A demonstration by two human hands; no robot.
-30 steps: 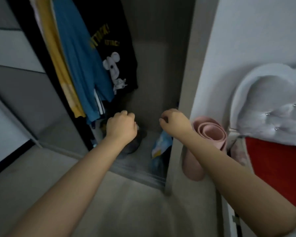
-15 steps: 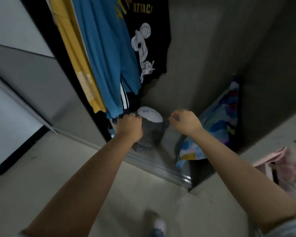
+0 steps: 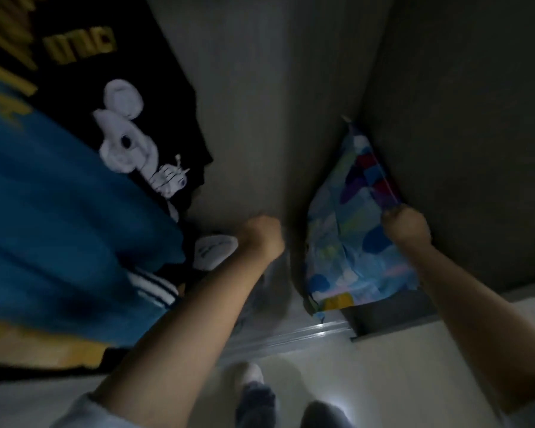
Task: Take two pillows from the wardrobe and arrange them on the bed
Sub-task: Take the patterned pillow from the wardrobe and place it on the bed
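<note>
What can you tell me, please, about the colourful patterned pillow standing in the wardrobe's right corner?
The colourful patterned pillow is soft fabric, light blue with darker blue, red, purple, white and yellow patches, and creased. It stands tilted on one corner on the wardrobe floor, leaning into the corner where the grey back panel meets the side wall, its pointed top corner uppermost. The right hand is closed at its upper right edge, apparently gripping it.

Both hands inside the dim wardrobe

The right hand [image 3: 406, 225] touches the patterned pillow [image 3: 352, 242]; the left hand [image 3: 261, 239] is fisted beside hanging shirts [image 3: 59, 196].
</note>
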